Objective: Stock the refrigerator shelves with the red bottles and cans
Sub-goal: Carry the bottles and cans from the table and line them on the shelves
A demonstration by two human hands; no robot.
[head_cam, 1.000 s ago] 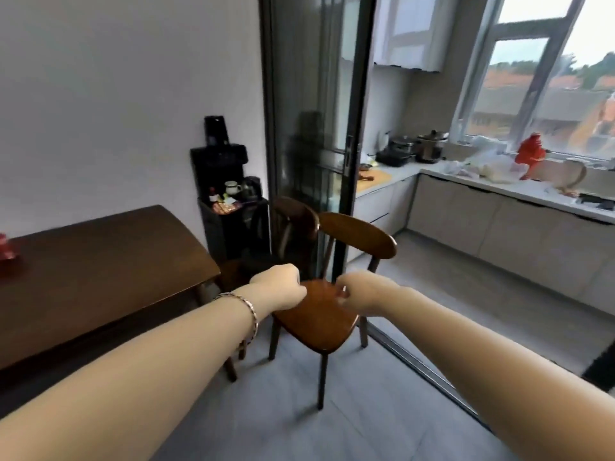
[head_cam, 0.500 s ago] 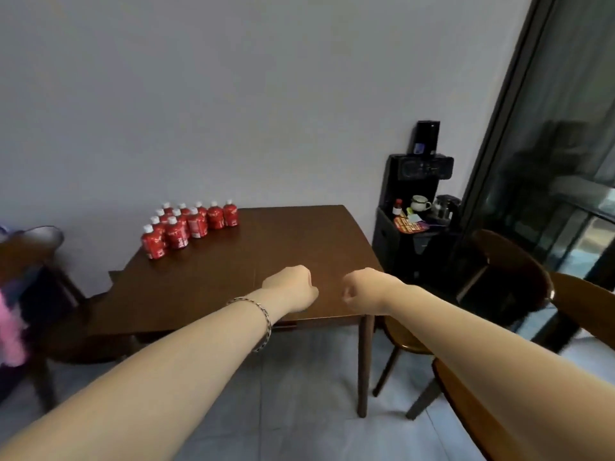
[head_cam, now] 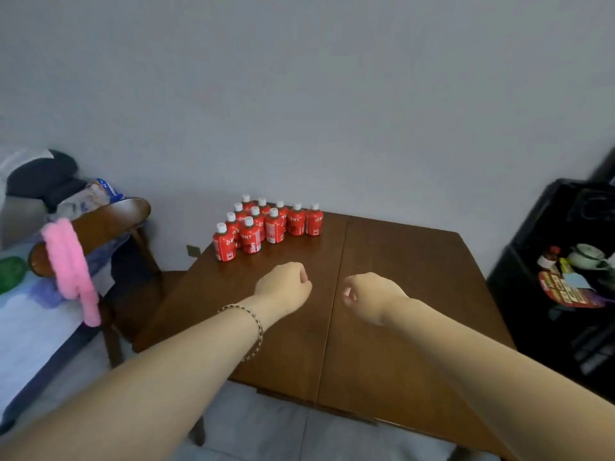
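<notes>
Several red bottles (head_cam: 266, 224) with white caps stand clustered at the far left corner of a dark wooden table (head_cam: 399, 294), against the wall. My left hand (head_cam: 284, 284) hovers over the table in a fist, a short way in front of the bottles, holding nothing. My right hand (head_cam: 369, 296) is also curled into a fist beside it, to the right, holding nothing. No refrigerator is in view.
A wooden chair (head_cam: 100, 227) with a pink fluffy cloth (head_cam: 71, 271) draped over it stands left of the table. A bed (head_cam: 26, 314) with piled items lies at far left. A black cabinet (head_cam: 565, 294) with a teapot and small items stands at the right.
My view has swung left, from the kitchen doorway and chairs to the table. The bottles are now nearer and centred. Both fists have stayed clenched in front of me.
</notes>
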